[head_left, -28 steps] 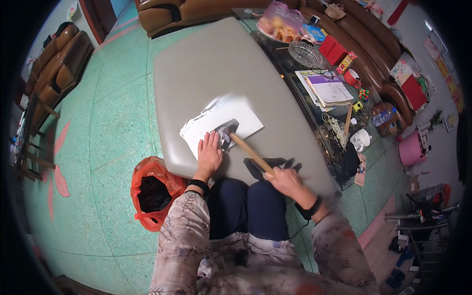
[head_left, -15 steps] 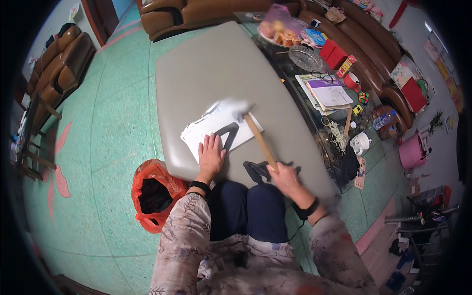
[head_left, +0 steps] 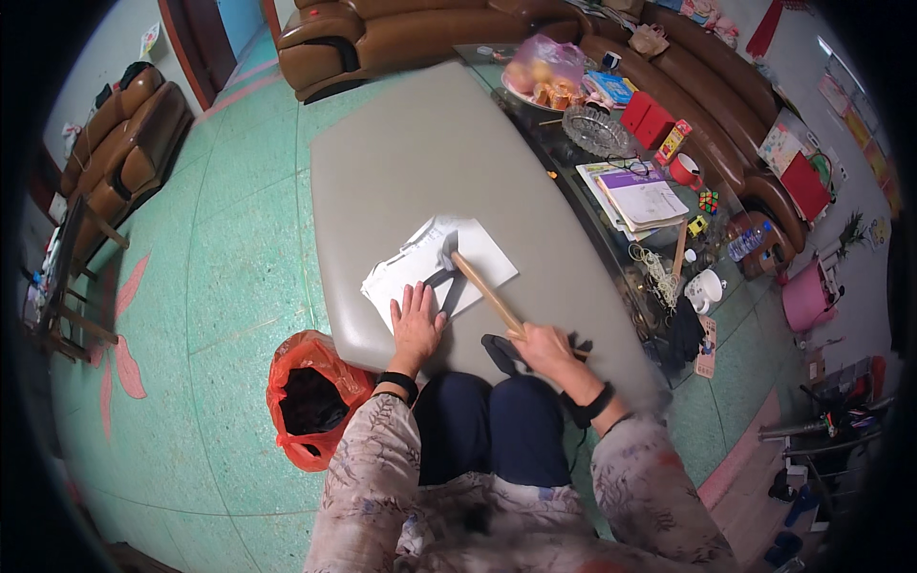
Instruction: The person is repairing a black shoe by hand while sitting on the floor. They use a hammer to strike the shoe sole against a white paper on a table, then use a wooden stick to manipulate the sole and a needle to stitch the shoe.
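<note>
My left hand (head_left: 414, 327) lies with fingers spread on a white paper stack (head_left: 487, 253), its fingertips by a dark, angled flat piece (head_left: 449, 291). My right hand (head_left: 546, 349) grips the wooden handle of a hammer (head_left: 487, 291); the hammer's head is over or on the dark piece near my left fingertips, contact unclear. The paper rests on a padded grey bench (head_left: 401, 153) before my knees. More dark pieces (head_left: 501, 351) lie beside my right hand, partly hidden by it.
A glass coffee table (head_left: 621, 267) runs along the right, crowded with notebooks, mugs, an ashtray and bags. An open red plastic bag (head_left: 296, 372) stands on the floor at left of my knees. Brown sofas (head_left: 669, 76) line the back; a wooden chair (head_left: 95, 315) is far left.
The hammer head was raised and blurred half a second ago and is now lower, over the dark piece. My left hand stays in place; the whole scene sits slightly lower in view.
</note>
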{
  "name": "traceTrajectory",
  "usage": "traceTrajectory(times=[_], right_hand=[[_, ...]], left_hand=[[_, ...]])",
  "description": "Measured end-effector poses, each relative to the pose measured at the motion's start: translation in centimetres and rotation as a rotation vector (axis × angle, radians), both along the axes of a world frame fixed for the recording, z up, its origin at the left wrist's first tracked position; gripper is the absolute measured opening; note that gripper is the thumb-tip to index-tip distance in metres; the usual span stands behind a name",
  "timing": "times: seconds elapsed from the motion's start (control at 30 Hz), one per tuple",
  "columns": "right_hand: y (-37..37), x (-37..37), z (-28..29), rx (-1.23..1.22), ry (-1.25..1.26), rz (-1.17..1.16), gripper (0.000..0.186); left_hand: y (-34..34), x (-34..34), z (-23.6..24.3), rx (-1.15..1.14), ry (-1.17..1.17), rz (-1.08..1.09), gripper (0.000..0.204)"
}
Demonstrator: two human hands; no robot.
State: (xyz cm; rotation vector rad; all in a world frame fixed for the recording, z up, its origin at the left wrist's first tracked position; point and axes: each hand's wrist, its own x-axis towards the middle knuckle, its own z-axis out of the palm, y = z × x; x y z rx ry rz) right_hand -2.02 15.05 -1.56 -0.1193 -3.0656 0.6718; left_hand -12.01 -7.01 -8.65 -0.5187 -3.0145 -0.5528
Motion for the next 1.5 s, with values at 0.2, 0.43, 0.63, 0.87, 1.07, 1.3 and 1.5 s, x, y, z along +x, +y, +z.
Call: traceTrajectory(times=[0.2, 0.43, 0.63, 0.87, 1.07, 1.3, 1.5], right_hand=[[0.1, 0.3, -1.5, 0.027, 0.004, 0.062, 0.041], [-0.8, 0.5, -1.4, 0.047, 0.069, 0.107, 0.038], [-0.6, 0.3, -0.6, -0.019, 0.063, -0.028, 0.037], [0.5, 0.6, 0.7, -0.014, -0.008, -0.119, 0.038], [1.7, 1.6, 0.8, 0.057, 0.01, 0.031, 0.038], [2.1, 2.1, -1.2, 0.07, 0.089, 0.066, 0.039], [2.6, 4.6, -2.0, 0.074, 0.076, 0.14, 0.038]], left_hand=[[0.1, 0.3, 0.2, 0.12, -0.076, 0.042, 0.075], [0.2, 0.0, 0.3, 0.167, -0.096, 0.059, 0.076], [-0.4, -0.1, -0.4, 0.017, -0.061, 0.018, 0.066], [0.1, -0.1, -0.3, 0.014, -0.069, 0.012, 0.064], [-0.2, -0.1, -0.3, 0.013, -0.11, 0.029, 0.063], [-0.1, -0.2, 0.5, 0.022, -0.135, 0.021, 0.064], [0.1, -0.1, -0.2, 0.038, -0.071, -0.008, 0.062]])
